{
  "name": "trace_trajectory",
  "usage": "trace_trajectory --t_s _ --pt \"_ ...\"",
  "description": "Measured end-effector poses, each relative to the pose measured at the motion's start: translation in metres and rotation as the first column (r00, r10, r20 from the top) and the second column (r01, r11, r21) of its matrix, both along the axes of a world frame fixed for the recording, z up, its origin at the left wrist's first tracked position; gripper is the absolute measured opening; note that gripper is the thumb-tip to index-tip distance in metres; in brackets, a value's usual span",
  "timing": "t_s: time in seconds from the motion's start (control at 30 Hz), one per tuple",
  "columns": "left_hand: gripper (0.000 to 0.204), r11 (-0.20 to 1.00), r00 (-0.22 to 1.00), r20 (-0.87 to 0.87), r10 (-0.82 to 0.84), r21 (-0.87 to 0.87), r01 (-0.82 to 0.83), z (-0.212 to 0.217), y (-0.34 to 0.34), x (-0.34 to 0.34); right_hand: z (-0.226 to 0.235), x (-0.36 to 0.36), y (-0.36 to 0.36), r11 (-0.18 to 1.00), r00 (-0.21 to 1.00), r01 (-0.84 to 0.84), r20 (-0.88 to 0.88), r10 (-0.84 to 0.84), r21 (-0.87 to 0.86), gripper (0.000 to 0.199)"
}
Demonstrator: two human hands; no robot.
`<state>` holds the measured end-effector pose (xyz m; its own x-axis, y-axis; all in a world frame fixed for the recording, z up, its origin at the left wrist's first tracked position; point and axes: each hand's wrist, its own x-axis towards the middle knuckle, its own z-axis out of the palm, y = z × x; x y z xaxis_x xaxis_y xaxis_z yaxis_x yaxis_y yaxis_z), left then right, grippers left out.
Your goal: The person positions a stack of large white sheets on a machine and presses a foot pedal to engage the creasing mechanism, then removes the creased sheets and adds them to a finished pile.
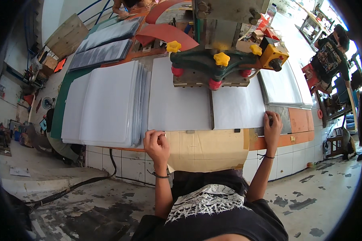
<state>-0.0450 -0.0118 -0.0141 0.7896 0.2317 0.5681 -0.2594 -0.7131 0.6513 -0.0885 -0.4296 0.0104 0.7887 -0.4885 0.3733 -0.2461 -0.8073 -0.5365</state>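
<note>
A white sheet (pixel 180 108) lies flat on the press bed, its near edge toward me. A narrow dark bar (pixel 212 110) crosses it from front to back; whether one sheet runs beneath the bar or two meet there I cannot tell. My left hand (pixel 157 148) is closed at the sheet's near left corner, fingers curled in a pinch. At the near right corner my right hand (pixel 272 127) is closed on the edge, thumb and fingers together. Above the sheet's far part stands the green press head (pixel 217 66) with yellow star knobs and red feet.
A thick stack of white sheets (pixel 106 104) stands left, another stack (pixel 283 88) right. Tan board (pixel 207 149) hangs over the table's front edge. A yellow control box (pixel 274 56) sits on the press's right. Dark-faced stacks (pixel 100 54) lie farther back. Other people are behind and at right.
</note>
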Motion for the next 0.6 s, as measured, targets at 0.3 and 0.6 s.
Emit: trace_trajectory --t_s 0.3,0.6 --pt "0.012 0.999 1.0 0.002 -0.018 0.049 0.018 0.0027 0.0007 0.0006 -0.0048 0.0003 -0.0056 0.999 0.999 -0.03 0.038 0.031 -0.025 0.018" --pt "0.012 0.997 1.0 0.029 -0.009 0.079 0.007 0.0055 0.0002 0.0015 -0.0046 0.0005 -0.0043 0.999 0.999 -0.018 0.028 0.019 -0.035 0.018"
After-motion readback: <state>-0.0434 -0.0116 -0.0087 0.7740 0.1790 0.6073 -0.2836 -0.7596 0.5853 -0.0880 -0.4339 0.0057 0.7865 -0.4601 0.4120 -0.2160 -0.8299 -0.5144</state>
